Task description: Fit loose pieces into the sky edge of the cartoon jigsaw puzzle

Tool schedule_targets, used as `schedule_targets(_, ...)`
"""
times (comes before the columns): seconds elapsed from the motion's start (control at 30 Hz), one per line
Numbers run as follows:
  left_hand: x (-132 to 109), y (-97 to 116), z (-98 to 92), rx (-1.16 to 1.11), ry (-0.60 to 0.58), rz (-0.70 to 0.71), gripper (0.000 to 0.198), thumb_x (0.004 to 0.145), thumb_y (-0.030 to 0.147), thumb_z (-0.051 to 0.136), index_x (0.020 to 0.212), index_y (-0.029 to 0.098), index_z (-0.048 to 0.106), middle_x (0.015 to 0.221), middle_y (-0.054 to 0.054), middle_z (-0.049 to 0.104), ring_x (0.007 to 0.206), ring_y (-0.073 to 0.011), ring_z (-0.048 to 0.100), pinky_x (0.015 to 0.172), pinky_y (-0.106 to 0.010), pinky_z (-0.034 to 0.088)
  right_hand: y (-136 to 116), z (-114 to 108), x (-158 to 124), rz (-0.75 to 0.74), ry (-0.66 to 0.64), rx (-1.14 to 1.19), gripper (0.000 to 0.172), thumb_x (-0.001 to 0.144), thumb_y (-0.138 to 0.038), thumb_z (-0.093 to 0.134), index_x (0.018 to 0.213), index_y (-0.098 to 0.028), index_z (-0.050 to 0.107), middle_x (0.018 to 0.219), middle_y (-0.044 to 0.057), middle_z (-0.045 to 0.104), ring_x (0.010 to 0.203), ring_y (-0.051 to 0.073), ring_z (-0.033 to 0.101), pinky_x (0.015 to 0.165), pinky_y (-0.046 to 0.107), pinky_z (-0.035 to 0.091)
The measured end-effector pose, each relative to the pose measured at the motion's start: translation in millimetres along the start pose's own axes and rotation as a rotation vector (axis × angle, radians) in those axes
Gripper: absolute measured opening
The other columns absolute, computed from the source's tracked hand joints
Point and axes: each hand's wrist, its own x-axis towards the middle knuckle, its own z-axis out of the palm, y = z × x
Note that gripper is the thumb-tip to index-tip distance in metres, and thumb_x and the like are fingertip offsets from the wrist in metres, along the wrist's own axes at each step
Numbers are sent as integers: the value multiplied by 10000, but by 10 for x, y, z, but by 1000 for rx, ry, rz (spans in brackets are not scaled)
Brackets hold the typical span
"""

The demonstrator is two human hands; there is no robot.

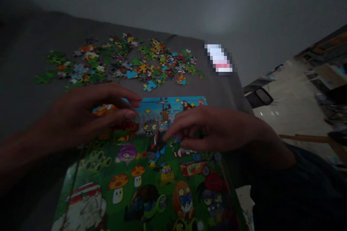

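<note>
A picture board point(108, 169) printed with cartoon zombies, plants and mushrooms lies before me, its top edge blue and the rest mostly green. Over its upper left part hovers my left hand point(94, 112), thumb and forefinger apart with nothing visible between them. My right hand point(211, 128) is over the upper right part, forefinger stretched toward a grey zombie figure point(154, 137) and the other fingers loosely bent. I see nothing held in it. Whether the fingertips touch the board I cannot tell. Beyond the board, loose jigsaw puzzle pieces point(130, 65) lie scattered in a wide heap.
Grey cloth point(46, 36) covers the surface under the pieces. A lit phone-like device point(220, 59), blurred out, lies at the back right near the edge. A pale wall rises behind. To the right, a tiled floor point(273, 115) and a wooden chair part point(306, 138) show below.
</note>
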Motion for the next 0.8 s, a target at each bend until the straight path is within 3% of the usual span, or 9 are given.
schedule_targets(0.13,7,-170,-33,186,69,102,218,1079,367,635,1251,259,715,1054,93,752,867,-68,703,720,-137,524,-90,-112,-100,95,-139,26,148,990,-88,649,1063,-132,770,1019,61,800,909,118,734,842,235,568)
schedule_targets(0.33,14,-193,-29,233,66,207,204,1074,357,610,1210,259,726,1018,88,742,802,-74,685,716,-171,506,-56,-33,-31,275,-281,-9,64,936,-102,702,963,-136,748,866,22,791,747,100,721,694,204,525)
schedule_targets(0.47,0,-242,-42,234,44,225,202,1068,317,606,1225,276,725,1092,73,757,868,-92,715,769,-197,521,-26,0,16,300,-279,-67,62,944,-114,701,913,-152,739,836,5,781,740,99,714,676,211,492)
schedule_targets(0.67,-39,-358,-56,255,26,233,221,1047,339,618,1219,285,746,1155,29,776,973,-167,735,849,-295,554,-13,32,13,226,-296,-216,33,950,-155,744,949,-151,777,997,50,795,911,147,714,838,264,490)
schedule_targets(0.8,-62,-373,-63,282,22,187,229,1048,388,601,1176,285,760,1164,14,779,1010,-183,735,861,-323,569,-24,52,22,300,-306,-259,92,950,-207,745,984,-143,802,945,51,790,841,155,694,759,270,459)
